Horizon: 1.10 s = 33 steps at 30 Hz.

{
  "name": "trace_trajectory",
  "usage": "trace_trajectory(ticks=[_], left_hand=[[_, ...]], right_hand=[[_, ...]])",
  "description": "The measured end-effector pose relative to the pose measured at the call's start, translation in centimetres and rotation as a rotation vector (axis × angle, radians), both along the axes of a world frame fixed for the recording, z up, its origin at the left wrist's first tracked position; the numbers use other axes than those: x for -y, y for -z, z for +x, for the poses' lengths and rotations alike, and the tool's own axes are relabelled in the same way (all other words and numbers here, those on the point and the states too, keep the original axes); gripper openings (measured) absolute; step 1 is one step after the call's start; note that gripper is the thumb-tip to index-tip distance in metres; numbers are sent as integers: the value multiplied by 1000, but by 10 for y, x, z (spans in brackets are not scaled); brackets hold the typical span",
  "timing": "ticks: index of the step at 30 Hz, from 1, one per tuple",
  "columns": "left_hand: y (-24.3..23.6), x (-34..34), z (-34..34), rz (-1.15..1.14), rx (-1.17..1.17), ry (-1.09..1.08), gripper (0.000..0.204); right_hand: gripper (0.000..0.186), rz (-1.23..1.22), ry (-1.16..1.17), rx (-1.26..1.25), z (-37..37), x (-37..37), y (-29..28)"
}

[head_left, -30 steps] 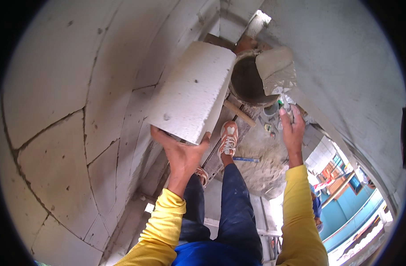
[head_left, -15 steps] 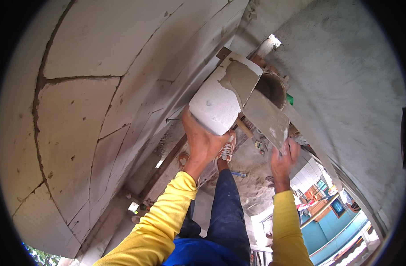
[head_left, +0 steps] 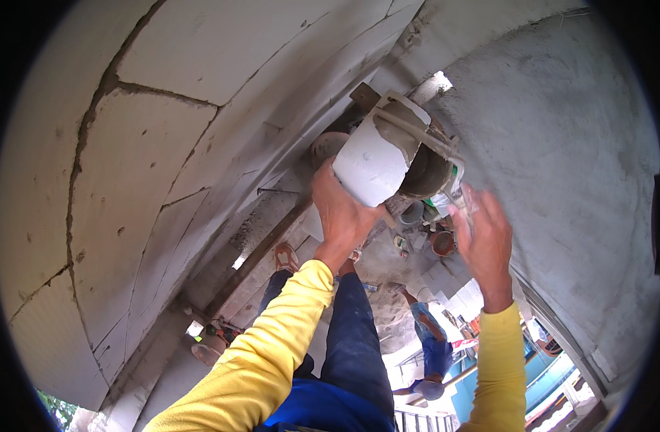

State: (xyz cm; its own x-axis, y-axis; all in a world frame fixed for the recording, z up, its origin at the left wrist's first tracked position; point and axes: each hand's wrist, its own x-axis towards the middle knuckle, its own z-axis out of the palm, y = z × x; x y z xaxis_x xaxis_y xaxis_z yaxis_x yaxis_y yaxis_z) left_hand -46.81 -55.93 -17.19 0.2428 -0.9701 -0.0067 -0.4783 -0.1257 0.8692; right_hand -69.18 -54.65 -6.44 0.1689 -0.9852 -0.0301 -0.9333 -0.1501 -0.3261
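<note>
**White block in our left hand, trowel across its mortared face**

We hold the white block out ahead of us, tilted. Taking it as the centre of the dial, our left hand is at seven o'clock, cupped widely around the near end: the fingers lie along the left side, the thumb under the lower right corner. Grey mortar coats its two o'clock side, and the trowel, nearly edge-on, crosses there; we cannot tell whether the blade presses.

Our right hand, at four o'clock, is curled closely around the trowel's handle, well apart from the block.

Between them, also at four, sits a large bucket, partly hidden by the block; its shadowed contents we cannot make out. At nine a round container shows partly. Towards five are a small grey pail and, farther out, a reddish bucket; what they hold is unclear.
</note>
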Motion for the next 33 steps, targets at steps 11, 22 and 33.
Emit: trace_trajectory(ticks=[11,22,33], left_hand=[[4,2,7,-154,-8,-50,66],[-6,-9,45,296,-48,153,121],[20,-39,80,306,170,136,128]], right_hand=[[44,-6,18,374,19,-81,11],[39,-176,-136,292,-43,52,113],[45,56,318,173,-113,-39,199]])
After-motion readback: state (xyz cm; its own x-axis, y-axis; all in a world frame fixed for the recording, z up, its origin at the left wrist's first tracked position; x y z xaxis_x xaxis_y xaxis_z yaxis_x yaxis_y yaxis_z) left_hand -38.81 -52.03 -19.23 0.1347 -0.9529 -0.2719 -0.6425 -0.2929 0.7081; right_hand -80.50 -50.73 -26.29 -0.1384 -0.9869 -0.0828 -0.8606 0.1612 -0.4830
